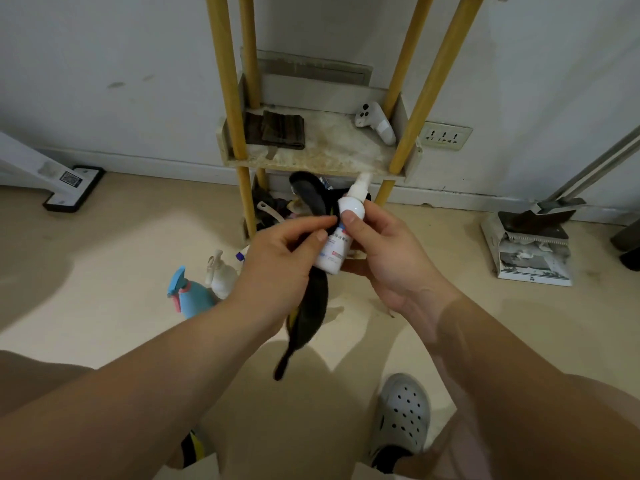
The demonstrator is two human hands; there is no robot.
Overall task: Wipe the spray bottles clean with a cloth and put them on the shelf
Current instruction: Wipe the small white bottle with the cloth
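My right hand (388, 251) grips a small white spray bottle (341, 233) in front of the shelf, thumb on its upper body, nozzle pointing up and away. My left hand (284, 258) pinches a dark cloth (308, 306) against the bottle's left side; the cloth sticks up above the fingers and hangs down below them. On the floor to the left stand a blue spray bottle (194, 294) with a pink trigger and a white pump bottle (220, 273), partly hidden by my left arm. The shelf (322, 157) with yellow posts stands against the wall.
A folded brown cloth (277, 129) and a white controller (375, 123) lie on the shelf board. Clutter sits under the shelf. A mop head (74, 188) is at the left, a dustpan with box (531, 244) at the right, a wall socket (445, 136) behind. My shoe (403, 414) is below.
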